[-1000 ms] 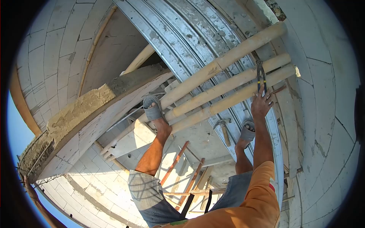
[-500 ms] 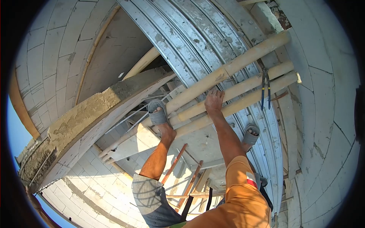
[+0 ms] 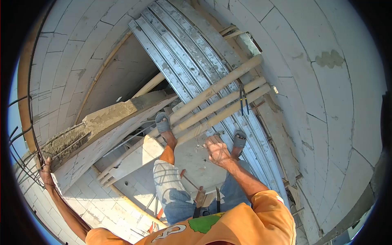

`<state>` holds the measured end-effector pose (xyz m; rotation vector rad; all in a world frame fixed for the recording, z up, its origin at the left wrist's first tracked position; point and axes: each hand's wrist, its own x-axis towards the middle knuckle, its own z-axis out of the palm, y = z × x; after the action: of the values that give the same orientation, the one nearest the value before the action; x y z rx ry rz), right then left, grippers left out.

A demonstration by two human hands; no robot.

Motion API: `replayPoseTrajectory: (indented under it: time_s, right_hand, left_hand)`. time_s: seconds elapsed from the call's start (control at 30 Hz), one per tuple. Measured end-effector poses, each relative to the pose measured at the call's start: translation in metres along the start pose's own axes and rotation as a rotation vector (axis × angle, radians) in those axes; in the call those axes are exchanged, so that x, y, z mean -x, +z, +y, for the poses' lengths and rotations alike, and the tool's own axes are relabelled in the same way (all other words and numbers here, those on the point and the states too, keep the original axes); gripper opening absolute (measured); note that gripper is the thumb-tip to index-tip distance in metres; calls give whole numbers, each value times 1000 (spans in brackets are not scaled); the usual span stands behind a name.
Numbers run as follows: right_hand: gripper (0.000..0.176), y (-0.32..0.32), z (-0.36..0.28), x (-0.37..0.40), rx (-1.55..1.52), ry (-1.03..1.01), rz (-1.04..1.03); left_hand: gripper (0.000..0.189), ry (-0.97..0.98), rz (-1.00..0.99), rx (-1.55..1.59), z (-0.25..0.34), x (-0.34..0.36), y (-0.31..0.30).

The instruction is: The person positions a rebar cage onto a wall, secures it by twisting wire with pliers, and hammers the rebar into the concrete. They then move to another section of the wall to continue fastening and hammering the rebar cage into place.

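Note:
My left hand [image 3: 47, 169] is at the far left, its fingers closed round a steel reinforcing bar beside the concrete beam [image 3: 108, 116]. Between my feet, my right hand [image 3: 219, 152] is closed on a small tangle of thin wire [image 3: 200, 146], whose loose ends stick out past the fingers. A short dark metal piece [image 3: 218, 133] shows just above the knuckles. Pincers [image 3: 243, 100] with blue and yellow handles hang from one of the wooden poles [image 3: 220, 107], farther up and to the right.
One sandalled foot [image 3: 163, 122] stands on the poles, the other [image 3: 239, 141] on the ribbed metal sheet [image 3: 183, 53]. Deep gaps open beside the beam and below the poles. Block walls [image 3: 310, 81] rise on both sides. Bare reinforcing bars [image 3: 25, 132] jut at the left.
My right hand has left the poles and come back toward my body, now with wire in it. My left hand has come into view on the bar. The view has shifted and my body leans forward.

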<state>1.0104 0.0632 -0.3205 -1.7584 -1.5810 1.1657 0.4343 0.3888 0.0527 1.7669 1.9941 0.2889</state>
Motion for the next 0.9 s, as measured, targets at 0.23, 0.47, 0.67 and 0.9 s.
replayPoseTrajectory:
  time_s: [0.23,0.47,0.67,0.9]
  right_hand:
    - [7,-107,-114,36,-227,-139,60]
    - [12,-176,-188,51,-389,-75,30]
    - [22,-189,-213,47,-715,-19,33]
    - [27,-201,-242,50,-901,14,8]
  left_hand:
    - [80,121,126,102,51,14,41]
    - [78,73,306,-428,59,15,41]
    - [98,66,426,-489,73,30,51]
    - [83,154,515,302,175,173,164]
